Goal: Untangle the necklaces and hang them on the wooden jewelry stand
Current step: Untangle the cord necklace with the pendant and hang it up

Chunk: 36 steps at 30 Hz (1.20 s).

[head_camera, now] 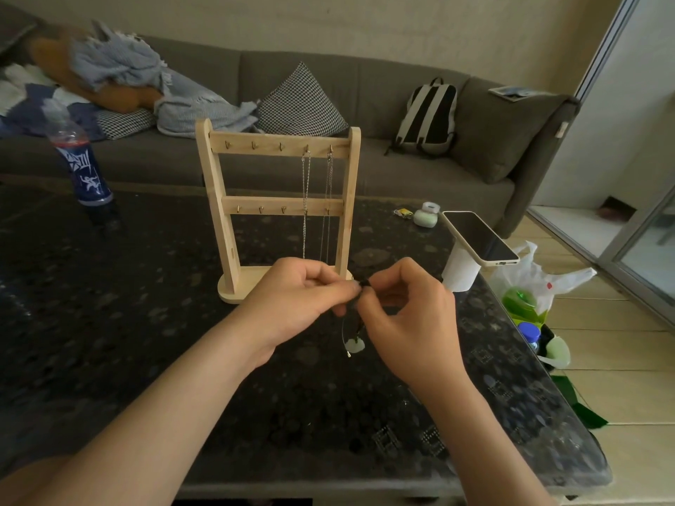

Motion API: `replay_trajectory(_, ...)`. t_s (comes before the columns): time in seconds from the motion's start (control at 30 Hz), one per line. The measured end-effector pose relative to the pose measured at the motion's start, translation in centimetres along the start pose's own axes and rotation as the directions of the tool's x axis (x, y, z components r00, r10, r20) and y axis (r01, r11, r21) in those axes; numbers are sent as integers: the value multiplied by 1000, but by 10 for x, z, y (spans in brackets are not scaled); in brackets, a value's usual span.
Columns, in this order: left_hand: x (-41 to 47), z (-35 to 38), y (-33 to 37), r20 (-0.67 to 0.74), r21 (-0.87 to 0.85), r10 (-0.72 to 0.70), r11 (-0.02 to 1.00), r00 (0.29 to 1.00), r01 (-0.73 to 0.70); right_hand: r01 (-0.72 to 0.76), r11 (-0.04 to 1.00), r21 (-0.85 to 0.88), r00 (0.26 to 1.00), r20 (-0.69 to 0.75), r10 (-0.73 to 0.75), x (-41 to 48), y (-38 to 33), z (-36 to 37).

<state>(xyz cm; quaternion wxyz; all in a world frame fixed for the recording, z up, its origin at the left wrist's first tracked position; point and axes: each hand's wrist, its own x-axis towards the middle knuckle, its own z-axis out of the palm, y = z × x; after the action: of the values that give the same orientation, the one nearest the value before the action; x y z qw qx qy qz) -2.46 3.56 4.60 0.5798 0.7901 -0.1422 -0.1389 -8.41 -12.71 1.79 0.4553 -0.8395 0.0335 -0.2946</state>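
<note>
A wooden jewelry stand (pixel 277 147) with two rows of small hooks stands on the dark table (pixel 109 323). Two silver chain necklaces (pixel 305 199) hang from the two rightmost top hooks. In front of the stand's base, my left hand (pixel 299 297) and my right hand (pixel 405 308) meet, both pinching a black cord necklace (pixel 362 285) between fingertips. Its pale green pendant (pixel 355 345) dangles below my hands, just above the table.
A blue-labelled plastic bottle (pixel 86 169) stands at the table's far left. A phone (pixel 480 237) lies on a white cup at the right edge, near a small green case (pixel 425 215). Bags sit on the floor at right. A grey sofa runs behind.
</note>
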Motion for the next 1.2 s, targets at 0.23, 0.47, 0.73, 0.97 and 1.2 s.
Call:
replay_trajectory(0.23, 0, -3, 1, 18, 11, 16, 1000, 1000, -16, 35, 999, 26, 999, 18, -36, 2, 0, -1)
replay_trajectory(0.47, 1, 0, -4, -150, 304, 124, 950, 981, -74, -68, 996, 60, 990, 128, 60, 4, 2, -2)
replay_trajectory(0.73, 3, -7, -5, -77, 386, 211, 907, 974, -166, -300, 901, 313, 940, 256, 224, 7, -2, -10)
replay_trajectory(0.97, 1, -7, 0, 16, 105, 123, 987, 992, -124, -366, 822, 437, 926, 262, 273, 8, -1, -11)
replay_trajectory(1.2, 1, -6, 0, 77, -58, 49, 997, 996, -44, -375, 801, 467, 916, 317, 245, 7, -7, -14)
